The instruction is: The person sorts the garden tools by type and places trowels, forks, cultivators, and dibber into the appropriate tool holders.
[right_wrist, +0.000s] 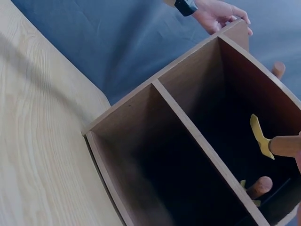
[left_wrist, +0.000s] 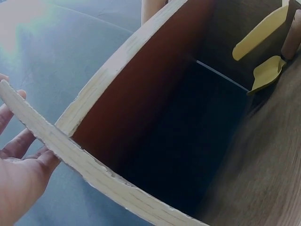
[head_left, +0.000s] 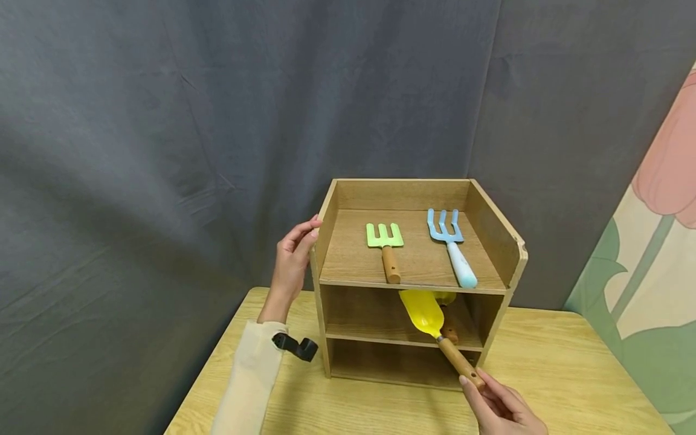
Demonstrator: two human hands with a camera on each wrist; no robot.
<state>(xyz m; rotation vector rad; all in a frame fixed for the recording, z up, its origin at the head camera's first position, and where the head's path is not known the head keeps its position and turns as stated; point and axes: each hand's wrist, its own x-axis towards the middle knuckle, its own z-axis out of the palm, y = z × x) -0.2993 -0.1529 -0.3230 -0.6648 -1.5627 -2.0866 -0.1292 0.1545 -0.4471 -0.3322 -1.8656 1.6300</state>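
A small wooden shelf unit (head_left: pixel 402 341) stands on the table. My left hand (head_left: pixel 293 260) holds the upper edge of its left side panel (left_wrist: pixel 56 141), fingertips over the rim. My right hand (head_left: pixel 502 408) pinches the end of the wooden handle of a yellow trowel (head_left: pixel 424 311). The trowel slants up and left, its blade at the opening of the middle compartment; the right wrist view shows the blade (right_wrist: pixel 260 136) edge-on. Behind it in that compartment lies another yellow tool with a wooden handle (right_wrist: pixel 260 187), partly hidden.
On the top shelf lie a green hand fork (head_left: pixel 385 237) with a wooden handle and a blue hand fork (head_left: pixel 446 229) with a pale handle. A grey curtain (head_left: pixel 244 121) hangs behind the light wooden table (head_left: pixel 571 374). Flower-patterned cloth (head_left: pixel 641 260) hangs at the right.
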